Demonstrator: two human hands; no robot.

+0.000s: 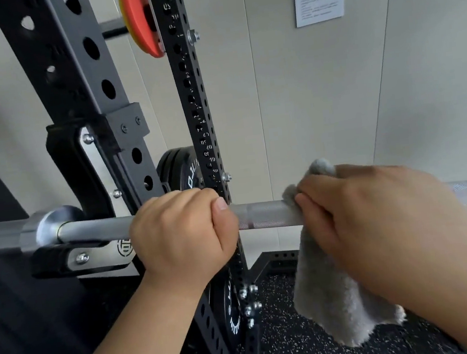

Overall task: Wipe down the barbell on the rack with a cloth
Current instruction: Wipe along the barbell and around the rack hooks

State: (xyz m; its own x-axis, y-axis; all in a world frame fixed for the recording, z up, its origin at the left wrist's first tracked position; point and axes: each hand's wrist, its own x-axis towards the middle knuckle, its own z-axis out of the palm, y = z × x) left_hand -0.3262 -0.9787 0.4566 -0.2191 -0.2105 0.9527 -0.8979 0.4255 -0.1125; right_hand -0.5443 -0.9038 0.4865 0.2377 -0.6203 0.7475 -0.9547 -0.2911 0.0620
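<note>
Your left hand [183, 235] fists round the knurled steel barbell [263, 215]. Your right hand [376, 218], just beside it, clamps the fluffy grey cloth [327, 297] over the bar. Risk: the loose tail below your right palm may snag or slip free.

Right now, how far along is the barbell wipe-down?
Done: cannot tell which stretch is wiped. In hand: left hand grips the barbell, right hand holds the cloth against its knurled shaft. Likely left: the part under the left hand, the collar and the shaft further right.
</note>
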